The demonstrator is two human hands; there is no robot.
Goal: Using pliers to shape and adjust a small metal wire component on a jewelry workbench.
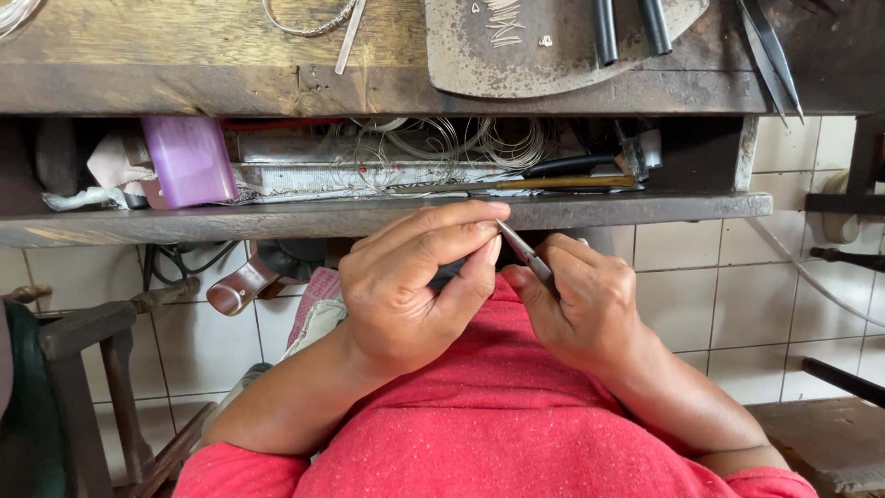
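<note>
White tiled floor under a worn wooden table (184, 83); its shelf (369, 217) holds wire coils (442, 143). Right hand (585, 309) grips metal tweezers (527, 251); left hand (415, 281) pinches their tip.

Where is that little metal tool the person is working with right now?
The thin metal tool sits mid-frame in the head view, gripped in the right hand, its tip meeting the fingers of the left hand, just below the wooden shelf.

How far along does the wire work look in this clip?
Done: small bent wire pieces lie on the metal plate above. In hand: the right hand holds slim pliers, tips meeting the left hand fingertips; whatever is pinched there is too small to see. Left: coils of wire sit unused on the shelf.
</note>
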